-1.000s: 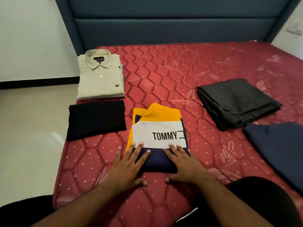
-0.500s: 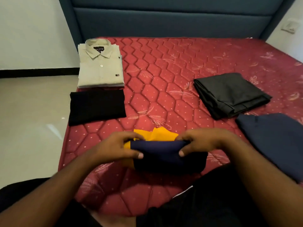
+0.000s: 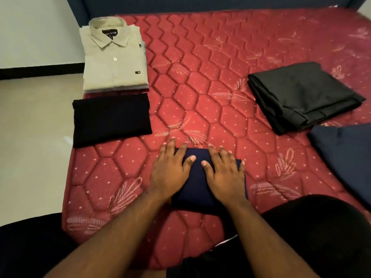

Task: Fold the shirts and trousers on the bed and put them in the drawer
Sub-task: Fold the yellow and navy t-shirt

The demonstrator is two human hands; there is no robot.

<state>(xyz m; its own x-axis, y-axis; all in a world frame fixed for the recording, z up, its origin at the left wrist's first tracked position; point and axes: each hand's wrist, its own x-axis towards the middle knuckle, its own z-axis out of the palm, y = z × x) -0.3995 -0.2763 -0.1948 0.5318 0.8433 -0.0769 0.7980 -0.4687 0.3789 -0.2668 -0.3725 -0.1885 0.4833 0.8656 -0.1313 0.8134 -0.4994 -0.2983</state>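
Both forearms are bare, no sleeves showing, no watch or rings on the left hand (image 3: 169, 173) or right hand (image 3: 224, 175). Short, plain nails. Black shorts or trousers (image 3: 313, 233) with a thin white stripe.

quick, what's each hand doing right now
Left hand: open, fingers straight, pressing flat on the folded navy shirt.
Right hand: open, fingers straight, pressing flat on the same shirt.

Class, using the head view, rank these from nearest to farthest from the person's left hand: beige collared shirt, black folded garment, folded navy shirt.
1. Folded navy shirt: under the left hand.
2. Black folded garment: mattress's left edge.
3. Beige collared shirt: far left corner.
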